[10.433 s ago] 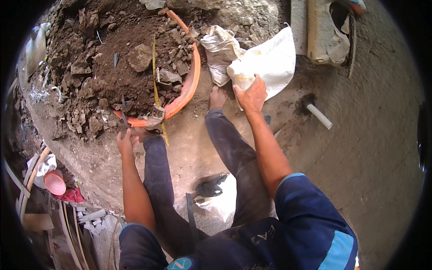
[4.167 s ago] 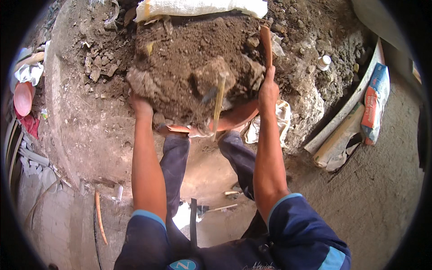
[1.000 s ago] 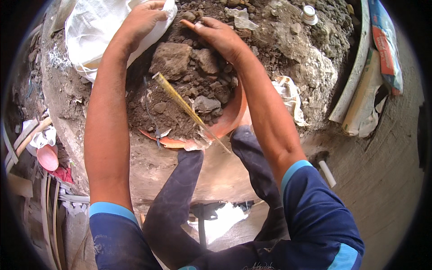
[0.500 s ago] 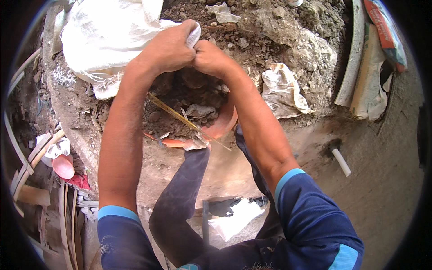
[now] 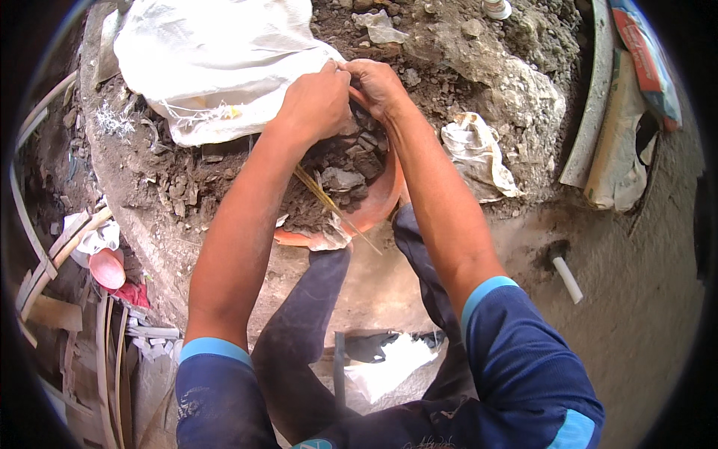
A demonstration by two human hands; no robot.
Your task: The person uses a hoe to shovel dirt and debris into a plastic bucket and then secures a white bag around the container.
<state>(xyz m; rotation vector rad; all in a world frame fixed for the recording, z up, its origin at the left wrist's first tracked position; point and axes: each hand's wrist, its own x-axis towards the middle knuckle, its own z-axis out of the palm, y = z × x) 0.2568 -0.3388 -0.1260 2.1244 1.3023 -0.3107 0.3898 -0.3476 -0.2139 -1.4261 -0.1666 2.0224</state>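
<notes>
Head view, white sack: it (image 5: 224, 60) lies spread over the soil at the upper left, with a frayed near edge; its right corner reaches both hands. Whether anything is inside I cannot tell.
Left hand: curled (image 5: 318, 101), with fingers apparently closed on the sack's edge, its forearm crossing the left part of the tub.
Right hand: just against the left one (image 5: 380, 86), thumb and fingers drawn in narrow near the sack's corner and the tub's rim; which of these they grip, I cannot tell.
Orange tub: it (image 5: 378, 206) sits on the ground before the person's legs, its near and right rim showing, the rest hidden by the arms.
Rubble: dark soil and broken stone (image 5: 342, 179) fill the part of the tub in view.
Yellow strap: it (image 5: 321, 193) runs slantwise over the load and past the near rim.
Work done: judging by how things lie, the tub is loaded and the sack spread out, its corner in hand.
Work left: the sack's edge seems not yet settled; the visible load lies loose and uncovered.
Right side: a crumpled cream sack (image 5: 479, 153) rests beside the right forearm, apart from the tub.
</notes>
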